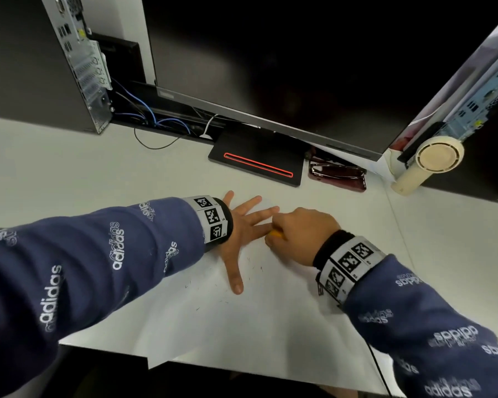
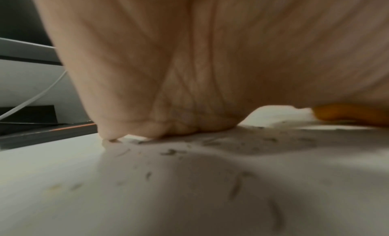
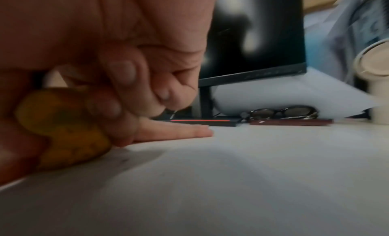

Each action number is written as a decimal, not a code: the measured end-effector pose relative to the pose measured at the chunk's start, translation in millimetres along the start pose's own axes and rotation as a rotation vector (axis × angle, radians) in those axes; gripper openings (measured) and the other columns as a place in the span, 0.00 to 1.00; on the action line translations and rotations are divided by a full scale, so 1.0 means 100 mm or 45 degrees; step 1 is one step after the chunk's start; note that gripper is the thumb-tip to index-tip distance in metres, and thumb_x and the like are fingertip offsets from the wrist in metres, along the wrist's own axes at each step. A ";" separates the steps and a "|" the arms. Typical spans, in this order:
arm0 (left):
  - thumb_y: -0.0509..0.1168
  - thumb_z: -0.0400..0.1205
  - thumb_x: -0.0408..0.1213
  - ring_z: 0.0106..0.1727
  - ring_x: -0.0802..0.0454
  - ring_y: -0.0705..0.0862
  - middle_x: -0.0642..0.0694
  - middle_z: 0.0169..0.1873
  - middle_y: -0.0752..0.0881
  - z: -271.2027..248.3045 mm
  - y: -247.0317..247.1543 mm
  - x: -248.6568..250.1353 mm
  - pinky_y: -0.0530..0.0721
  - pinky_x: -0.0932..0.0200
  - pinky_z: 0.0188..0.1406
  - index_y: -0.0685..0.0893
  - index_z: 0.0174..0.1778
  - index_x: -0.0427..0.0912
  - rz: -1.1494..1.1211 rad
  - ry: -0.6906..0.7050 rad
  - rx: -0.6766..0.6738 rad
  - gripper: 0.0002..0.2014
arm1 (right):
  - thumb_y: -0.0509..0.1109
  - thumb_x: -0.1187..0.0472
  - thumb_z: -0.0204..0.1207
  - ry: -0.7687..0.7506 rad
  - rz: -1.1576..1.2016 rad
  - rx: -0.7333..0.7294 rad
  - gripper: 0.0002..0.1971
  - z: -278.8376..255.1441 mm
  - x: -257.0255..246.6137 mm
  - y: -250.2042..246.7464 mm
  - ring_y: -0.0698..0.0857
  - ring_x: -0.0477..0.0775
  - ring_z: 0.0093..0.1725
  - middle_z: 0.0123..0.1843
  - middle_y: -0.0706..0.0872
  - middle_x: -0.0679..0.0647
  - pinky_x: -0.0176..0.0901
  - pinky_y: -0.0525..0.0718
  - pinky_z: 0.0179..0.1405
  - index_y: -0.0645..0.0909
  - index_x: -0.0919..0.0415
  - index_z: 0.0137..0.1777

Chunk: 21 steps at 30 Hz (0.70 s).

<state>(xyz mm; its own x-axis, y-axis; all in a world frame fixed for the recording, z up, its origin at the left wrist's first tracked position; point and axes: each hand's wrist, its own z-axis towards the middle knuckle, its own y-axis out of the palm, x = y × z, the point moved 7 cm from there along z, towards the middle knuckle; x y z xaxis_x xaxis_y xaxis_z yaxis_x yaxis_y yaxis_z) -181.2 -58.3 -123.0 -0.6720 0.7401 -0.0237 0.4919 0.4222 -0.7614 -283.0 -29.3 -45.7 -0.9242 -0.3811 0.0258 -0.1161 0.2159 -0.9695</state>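
Paper [image 1: 213, 326] held down by flat left hand [image 1: 242, 228], fingers spread wide. Dark crumbs [image 1: 260, 268] near thumb. Yellow eraser [image 1: 276, 234] down on sheet, just beside left fingers, squeezed in curled right hand [image 1: 302, 234]. Glasses [image 1: 337, 168] farther back, near screen [image 1: 270, 67].

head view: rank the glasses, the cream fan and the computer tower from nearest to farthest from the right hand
From the right hand, which grips a yellow eraser:
1. glasses, just beyond it, slightly right.
2. cream fan, far to the right.
3. computer tower, back left, plainly farthest.
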 end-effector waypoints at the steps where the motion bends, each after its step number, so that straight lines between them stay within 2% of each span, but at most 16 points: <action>1: 0.73 0.49 0.84 0.81 0.41 0.14 0.57 0.79 0.12 0.01 0.00 0.01 0.30 0.12 0.75 0.21 0.83 0.66 -0.004 0.001 0.004 0.81 | 0.56 0.46 0.85 0.014 -0.002 0.026 0.17 0.00 -0.02 0.01 0.84 0.55 0.42 0.44 0.85 0.51 0.47 0.84 0.41 0.81 0.52 0.63; 3: 0.76 0.50 0.82 0.81 0.42 0.14 0.59 0.79 0.13 0.00 0.00 0.00 0.28 0.12 0.74 0.20 0.82 0.69 -0.039 0.001 0.033 0.81 | 0.58 0.50 0.84 -0.106 0.029 0.018 0.15 -0.13 -0.34 0.06 0.81 0.54 0.39 0.45 0.87 0.52 0.46 0.81 0.40 0.82 0.53 0.60; 5: 0.79 0.51 0.79 0.82 0.42 0.15 0.60 0.80 0.14 -0.01 0.00 0.00 0.28 0.12 0.75 0.19 0.80 0.70 -0.062 0.001 0.063 0.81 | 0.60 0.51 0.85 -0.273 0.054 -0.024 0.12 -0.32 -0.67 0.08 0.76 0.52 0.36 0.44 0.88 0.52 0.43 0.71 0.34 0.84 0.52 0.54; 6: 0.79 0.51 0.78 0.82 0.42 0.15 0.60 0.81 0.15 -0.02 0.00 0.00 0.29 0.12 0.75 0.19 0.80 0.70 -0.054 0.005 0.063 0.81 | 0.61 0.50 0.85 -0.290 0.066 -0.042 0.10 -0.33 -0.67 0.06 0.77 0.52 0.36 0.42 0.87 0.51 0.42 0.70 0.32 0.82 0.51 0.52; 8: 0.77 0.50 0.81 0.82 0.41 0.15 0.58 0.81 0.14 -0.02 0.00 0.01 0.28 0.12 0.75 0.19 0.81 0.70 -0.020 0.020 0.045 0.81 | 0.60 0.46 0.83 -0.203 0.090 -0.039 0.11 -0.23 -0.41 -0.03 0.82 0.52 0.39 0.43 0.87 0.47 0.42 0.76 0.34 0.81 0.47 0.54; 10: 0.73 0.50 0.84 0.82 0.41 0.15 0.57 0.81 0.14 -0.02 0.00 0.01 0.29 0.12 0.75 0.20 0.81 0.68 0.029 0.015 0.034 0.80 | 0.58 0.41 0.84 -0.076 0.070 -0.013 0.15 -0.17 -0.07 -0.11 0.85 0.54 0.44 0.45 0.87 0.48 0.46 0.82 0.39 0.81 0.46 0.58; 12: 0.71 0.52 0.85 0.83 0.39 0.16 0.56 0.81 0.14 -0.06 -0.03 0.03 0.30 0.13 0.75 0.20 0.82 0.66 0.050 0.012 0.033 0.79 | 0.59 0.39 0.84 -0.018 0.064 -0.001 0.16 -0.21 0.08 -0.09 0.85 0.54 0.44 0.44 0.86 0.48 0.49 0.84 0.41 0.82 0.48 0.56; 14: 0.71 0.56 0.84 0.83 0.39 0.16 0.54 0.82 0.15 -0.14 -0.09 0.08 0.26 0.15 0.75 0.22 0.84 0.64 0.055 0.067 0.043 0.77 | 0.61 0.41 0.82 -0.023 0.067 -0.018 0.16 -0.29 0.03 0.04 0.85 0.53 0.40 0.41 0.86 0.48 0.49 0.86 0.40 0.84 0.50 0.52; 17: 0.75 0.57 0.81 0.81 0.44 0.13 0.56 0.79 0.12 -0.37 -0.14 0.07 0.23 0.19 0.77 0.23 0.84 0.68 -0.034 0.166 0.029 0.76 | 0.60 0.41 0.83 0.007 0.043 0.012 0.18 -0.35 0.01 0.19 0.85 0.54 0.38 0.38 0.85 0.48 0.47 0.83 0.35 0.85 0.51 0.45; 21: 0.79 0.56 0.77 0.80 0.50 0.13 0.61 0.77 0.11 -0.68 0.15 -0.10 0.25 0.20 0.79 0.20 0.82 0.70 -0.059 0.147 -0.080 0.78 | 0.60 0.39 0.84 0.062 0.087 0.047 0.19 -0.34 0.14 0.23 0.84 0.55 0.41 0.38 0.84 0.47 0.45 0.75 0.34 0.84 0.51 0.46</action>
<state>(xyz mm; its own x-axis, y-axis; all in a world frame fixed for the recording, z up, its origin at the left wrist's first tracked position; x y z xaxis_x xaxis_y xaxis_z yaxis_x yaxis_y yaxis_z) -129.7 -24.3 -90.0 -0.6284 0.7729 0.0877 0.4982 0.4864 -0.7178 -311.4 1.2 -59.2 -0.9461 -0.3226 -0.0297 -0.0396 0.2060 -0.9777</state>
